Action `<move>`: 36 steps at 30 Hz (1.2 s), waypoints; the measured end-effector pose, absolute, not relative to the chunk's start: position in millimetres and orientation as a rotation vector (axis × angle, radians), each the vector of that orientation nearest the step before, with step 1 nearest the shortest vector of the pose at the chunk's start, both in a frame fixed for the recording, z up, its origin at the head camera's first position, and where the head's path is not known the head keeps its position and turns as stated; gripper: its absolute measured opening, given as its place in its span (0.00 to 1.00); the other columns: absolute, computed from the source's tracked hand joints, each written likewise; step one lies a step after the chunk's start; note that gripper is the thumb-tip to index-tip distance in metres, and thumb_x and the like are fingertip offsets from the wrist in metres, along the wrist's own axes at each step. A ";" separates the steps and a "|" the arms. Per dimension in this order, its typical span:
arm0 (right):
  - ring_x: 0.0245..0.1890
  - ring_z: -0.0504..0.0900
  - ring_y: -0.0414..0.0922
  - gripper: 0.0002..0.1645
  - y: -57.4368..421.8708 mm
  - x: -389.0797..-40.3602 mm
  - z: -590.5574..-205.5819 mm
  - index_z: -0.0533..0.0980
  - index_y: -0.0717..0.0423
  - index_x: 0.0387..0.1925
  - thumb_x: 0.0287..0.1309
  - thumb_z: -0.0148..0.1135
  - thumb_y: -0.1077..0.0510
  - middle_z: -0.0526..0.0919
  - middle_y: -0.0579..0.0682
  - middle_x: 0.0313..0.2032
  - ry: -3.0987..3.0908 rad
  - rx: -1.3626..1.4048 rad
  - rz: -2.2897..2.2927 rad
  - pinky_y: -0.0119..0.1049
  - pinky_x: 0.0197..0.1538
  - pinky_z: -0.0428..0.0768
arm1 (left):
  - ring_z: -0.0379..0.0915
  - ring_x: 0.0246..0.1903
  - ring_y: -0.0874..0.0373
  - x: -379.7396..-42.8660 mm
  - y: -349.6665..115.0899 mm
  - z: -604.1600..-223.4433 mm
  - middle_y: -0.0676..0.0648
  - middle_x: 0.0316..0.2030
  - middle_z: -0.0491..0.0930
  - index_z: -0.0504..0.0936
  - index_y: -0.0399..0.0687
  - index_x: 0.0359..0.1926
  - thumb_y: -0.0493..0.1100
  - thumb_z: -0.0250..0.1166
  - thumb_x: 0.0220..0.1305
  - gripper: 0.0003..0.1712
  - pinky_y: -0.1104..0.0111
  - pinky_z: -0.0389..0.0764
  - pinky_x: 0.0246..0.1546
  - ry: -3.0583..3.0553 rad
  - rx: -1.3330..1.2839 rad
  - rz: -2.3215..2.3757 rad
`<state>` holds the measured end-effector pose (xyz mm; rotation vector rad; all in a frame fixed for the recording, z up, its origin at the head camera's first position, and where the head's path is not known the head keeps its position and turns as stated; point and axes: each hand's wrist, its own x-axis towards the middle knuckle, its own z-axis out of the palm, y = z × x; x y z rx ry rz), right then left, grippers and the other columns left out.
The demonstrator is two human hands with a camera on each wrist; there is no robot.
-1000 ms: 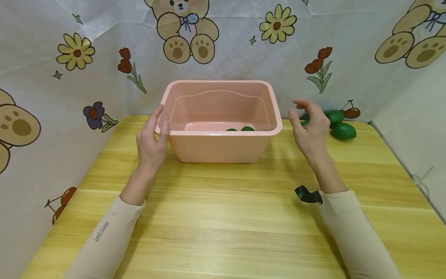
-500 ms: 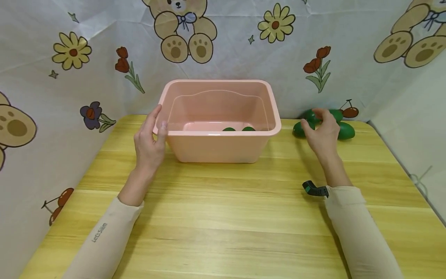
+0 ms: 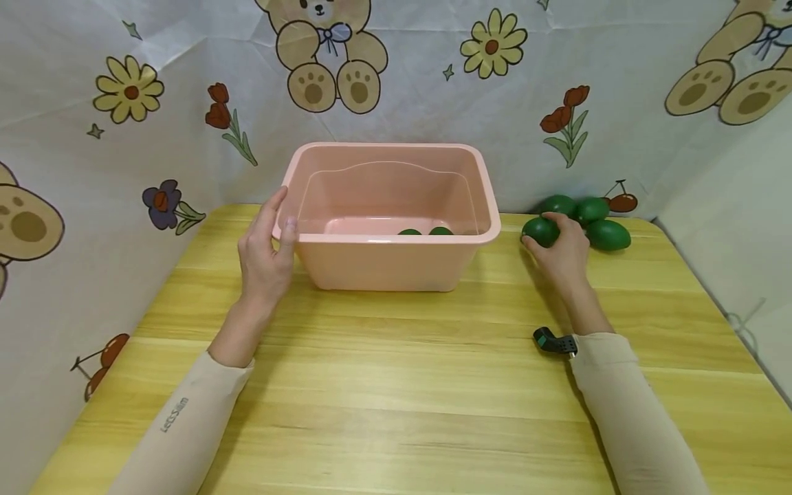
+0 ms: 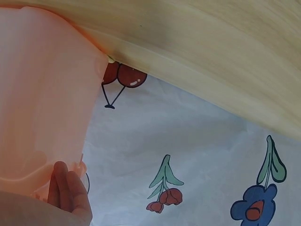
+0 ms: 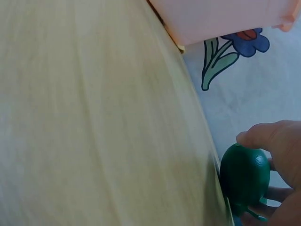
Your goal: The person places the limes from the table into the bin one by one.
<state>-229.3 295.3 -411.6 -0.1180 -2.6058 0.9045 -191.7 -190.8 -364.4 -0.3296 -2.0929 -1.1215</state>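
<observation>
Now, right hand [image 3: 564, 258]: curled round glossy green oval fruit [image 3: 540, 232]; squeeze lightly.
Left hand [image 3: 265, 256]: pinches pink plastic tub [image 3: 396, 265]; brace.

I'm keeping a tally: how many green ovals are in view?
6. The right hand grips one green oval; three other green ovals sit behind it and to its right; two green ovals show partly inside the pink bin, whose wall may hide more.

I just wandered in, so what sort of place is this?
Perhaps an improvised tabletop recording corner: a bear-printed sheet hangs behind a wood-grain table, and a black device sits at the right cuff.
</observation>
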 end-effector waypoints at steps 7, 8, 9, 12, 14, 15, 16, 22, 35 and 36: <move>0.67 0.68 0.73 0.38 296.9 -230.2 -415.4 0.69 0.62 0.68 0.62 0.72 0.53 0.74 0.70 0.66 -2.613 -0.163 0.936 0.68 0.71 0.61 | 0.75 0.69 0.45 -192.7 -191.2 -364.6 0.42 0.68 0.79 0.76 0.42 0.72 0.56 0.52 0.72 0.35 0.49 0.75 0.70 -2.100 -0.330 -1.116; 0.67 0.68 0.74 0.38 297.4 -229.8 -415.4 0.68 0.62 0.68 0.62 0.72 0.53 0.74 0.70 0.66 -2.618 -0.175 0.942 0.68 0.71 0.61 | 0.75 0.69 0.45 -192.9 -190.8 -364.6 0.41 0.68 0.79 0.76 0.42 0.72 0.56 0.52 0.72 0.35 0.49 0.75 0.70 -2.103 -0.329 -1.112; 0.67 0.67 0.74 0.38 297.9 -229.3 -415.1 0.68 0.61 0.69 0.62 0.72 0.53 0.74 0.70 0.66 -2.622 -0.185 0.947 0.68 0.72 0.61 | 0.76 0.69 0.45 -192.9 -190.6 -364.6 0.41 0.68 0.79 0.76 0.42 0.72 0.56 0.52 0.72 0.35 0.48 0.75 0.70 -2.105 -0.328 -1.112; 0.68 0.66 0.75 0.39 297.7 -227.2 -414.4 0.67 0.60 0.69 0.62 0.73 0.53 0.73 0.70 0.67 -2.635 -0.220 0.962 0.68 0.72 0.60 | 0.75 0.69 0.45 -193.1 -190.3 -364.9 0.42 0.68 0.79 0.76 0.42 0.72 0.57 0.52 0.73 0.35 0.48 0.75 0.70 -2.110 -0.323 -1.109; 0.68 0.66 0.75 0.40 296.2 -226.7 -414.0 0.67 0.60 0.69 0.61 0.74 0.53 0.73 0.70 0.68 -2.637 -0.231 0.957 0.67 0.73 0.60 | 0.75 0.69 0.45 -192.9 -190.3 -365.0 0.42 0.68 0.79 0.76 0.42 0.72 0.57 0.51 0.73 0.35 0.48 0.75 0.70 -2.113 -0.319 -1.106; 0.68 0.66 0.75 0.40 295.1 -226.5 -413.7 0.67 0.60 0.69 0.61 0.75 0.53 0.73 0.70 0.68 -2.636 -0.235 0.960 0.67 0.73 0.60 | 0.75 0.69 0.46 -192.7 -190.5 -365.0 0.42 0.68 0.79 0.76 0.42 0.72 0.57 0.51 0.73 0.35 0.48 0.75 0.70 -2.114 -0.317 -1.105; 0.69 0.66 0.74 0.41 293.7 -226.4 -413.4 0.67 0.60 0.69 0.60 0.76 0.53 0.73 0.69 0.68 -2.636 -0.237 0.959 0.67 0.73 0.60 | 0.75 0.69 0.46 -192.6 -190.5 -364.9 0.42 0.68 0.79 0.76 0.43 0.72 0.57 0.51 0.73 0.35 0.48 0.75 0.70 -2.114 -0.316 -1.107; 0.69 0.67 0.72 0.43 289.0 -226.2 -412.9 0.69 0.62 0.69 0.58 0.77 0.52 0.74 0.68 0.68 -2.615 -0.229 0.960 0.67 0.72 0.62 | 0.76 0.69 0.46 -192.3 -191.0 -364.8 0.43 0.68 0.79 0.76 0.43 0.73 0.56 0.52 0.73 0.35 0.48 0.75 0.70 -2.114 -0.310 -1.112; 0.62 0.77 0.60 0.40 273.3 -219.8 -384.1 0.74 0.59 0.67 0.56 0.76 0.48 0.81 0.62 0.62 -2.450 -0.211 1.019 0.57 0.63 0.75 | 0.74 0.70 0.46 -192.9 -191.8 -365.1 0.43 0.69 0.78 0.75 0.45 0.74 0.57 0.52 0.73 0.35 0.48 0.75 0.70 -2.126 -0.313 -1.123; 0.63 0.78 0.60 0.40 271.1 -218.4 -380.0 0.74 0.58 0.67 0.56 0.76 0.48 0.81 0.62 0.62 -2.441 -0.205 1.028 0.57 0.63 0.76 | 0.75 0.70 0.46 -193.2 -191.9 -365.3 0.43 0.69 0.78 0.75 0.45 0.74 0.57 0.52 0.73 0.36 0.48 0.75 0.70 -2.125 -0.314 -1.121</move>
